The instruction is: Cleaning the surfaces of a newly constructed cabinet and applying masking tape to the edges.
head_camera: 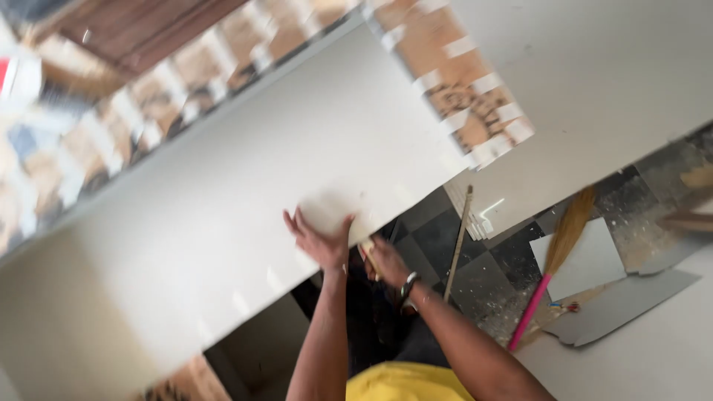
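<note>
A large glossy white panel (223, 200) runs slantwise across the view. My left hand (318, 239) lies flat on it near its lower edge, fingers spread. Beside it, my right hand (384, 260), with a dark band on the wrist, is closed around a small pale tool (368, 247) pressed against the panel's edge. The picture is blurred, and I cannot make out what kind of tool it is. My yellow shirt (405, 382) shows at the bottom.
A broom with a pink handle (553, 263) lies on the dusty dark checkered floor (483, 275), next to a thin wooden stick (458, 241). White and grey tile offcuts (616, 304) lie to the right. Brown patterned tiles (460, 82) sit beyond the panel.
</note>
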